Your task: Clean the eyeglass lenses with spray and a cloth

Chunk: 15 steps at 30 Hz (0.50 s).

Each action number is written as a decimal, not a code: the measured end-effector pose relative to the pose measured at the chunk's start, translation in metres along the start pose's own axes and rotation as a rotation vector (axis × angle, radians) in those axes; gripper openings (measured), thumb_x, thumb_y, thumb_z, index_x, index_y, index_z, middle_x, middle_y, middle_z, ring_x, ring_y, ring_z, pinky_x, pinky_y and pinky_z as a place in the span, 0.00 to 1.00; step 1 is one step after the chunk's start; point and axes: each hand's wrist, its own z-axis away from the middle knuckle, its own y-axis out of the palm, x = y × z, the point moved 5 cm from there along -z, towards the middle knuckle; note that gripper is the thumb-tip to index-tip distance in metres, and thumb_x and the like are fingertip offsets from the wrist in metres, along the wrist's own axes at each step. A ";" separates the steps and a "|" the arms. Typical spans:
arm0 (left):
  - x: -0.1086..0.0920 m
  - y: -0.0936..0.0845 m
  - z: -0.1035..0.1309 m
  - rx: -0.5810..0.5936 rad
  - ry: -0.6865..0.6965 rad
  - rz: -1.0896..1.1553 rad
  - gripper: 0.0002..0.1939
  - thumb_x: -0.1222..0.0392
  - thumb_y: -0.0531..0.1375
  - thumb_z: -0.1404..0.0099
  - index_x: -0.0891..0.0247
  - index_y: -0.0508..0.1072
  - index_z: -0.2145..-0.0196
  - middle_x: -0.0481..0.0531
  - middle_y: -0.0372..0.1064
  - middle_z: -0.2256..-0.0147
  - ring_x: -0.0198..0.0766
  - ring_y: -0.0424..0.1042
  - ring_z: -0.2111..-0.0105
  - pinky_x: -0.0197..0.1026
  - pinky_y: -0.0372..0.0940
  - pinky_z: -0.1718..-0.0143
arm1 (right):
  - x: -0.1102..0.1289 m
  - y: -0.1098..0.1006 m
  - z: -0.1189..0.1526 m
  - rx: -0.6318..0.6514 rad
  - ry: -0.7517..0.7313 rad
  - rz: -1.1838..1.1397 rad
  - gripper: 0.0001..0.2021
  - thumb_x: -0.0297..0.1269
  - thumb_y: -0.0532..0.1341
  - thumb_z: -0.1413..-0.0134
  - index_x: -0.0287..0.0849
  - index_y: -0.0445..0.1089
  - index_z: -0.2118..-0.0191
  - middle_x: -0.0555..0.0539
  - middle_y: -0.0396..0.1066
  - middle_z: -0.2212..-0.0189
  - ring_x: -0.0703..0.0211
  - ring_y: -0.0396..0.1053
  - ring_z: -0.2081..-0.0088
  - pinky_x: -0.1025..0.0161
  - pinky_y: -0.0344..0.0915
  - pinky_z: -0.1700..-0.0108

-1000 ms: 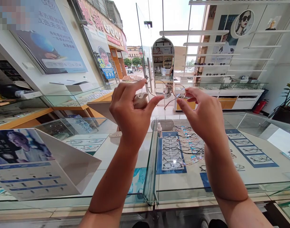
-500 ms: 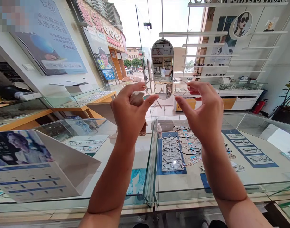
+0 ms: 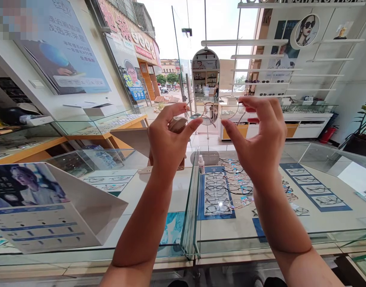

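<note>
A pair of thin-rimmed eyeglasses (image 3: 230, 111) is raised in front of me, between my two hands. My right hand (image 3: 262, 135) pinches its right end near the hinge, with the thumb below. At the other end is my left hand (image 3: 167, 139), its fingers curled and its thumb tip by the left lens. A pale beige thing (image 3: 177, 124) shows inside the curl of the left fingers; I cannot make out what it is. The thin frame blends with the bright background, so its left side is hard to follow.
Glass display counters run below my arms, with rows of eyeglasses (image 3: 215, 191) inside. A small white spray bottle (image 3: 201, 164) stands near the counters' joint. A desk calendar (image 3: 27, 223) is at left, and an oval mirror (image 3: 205, 79) stands farther off.
The glasses have turned and tilted, so their rims now show at a different angle. Both hands have shifted slightly to the right.
</note>
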 end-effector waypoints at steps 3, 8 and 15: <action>0.000 0.001 0.000 -0.011 -0.023 0.040 0.20 0.48 0.75 0.29 0.42 0.81 0.41 0.52 0.86 0.49 0.50 0.84 0.44 0.56 0.82 0.49 | -0.002 0.003 0.000 0.011 -0.043 0.019 0.23 0.44 0.65 0.27 0.58 0.73 0.30 0.36 0.74 0.34 0.25 0.70 0.31 0.34 0.78 0.40; 0.001 0.005 0.001 -0.027 -0.059 0.069 0.21 0.45 0.74 0.30 0.45 0.80 0.42 0.53 0.86 0.45 0.49 0.84 0.47 0.53 0.81 0.53 | -0.003 0.005 0.008 -0.152 -0.054 -0.035 0.20 0.46 0.61 0.23 0.52 0.73 0.32 0.36 0.74 0.35 0.33 0.71 0.32 0.37 0.77 0.36; 0.001 0.007 0.000 0.061 -0.031 0.030 0.24 0.42 0.69 0.25 0.43 0.77 0.36 0.55 0.83 0.39 0.48 0.84 0.53 0.55 0.78 0.59 | -0.002 0.006 0.009 -0.162 -0.037 -0.011 0.20 0.46 0.61 0.24 0.53 0.74 0.33 0.38 0.75 0.35 0.34 0.73 0.33 0.38 0.78 0.38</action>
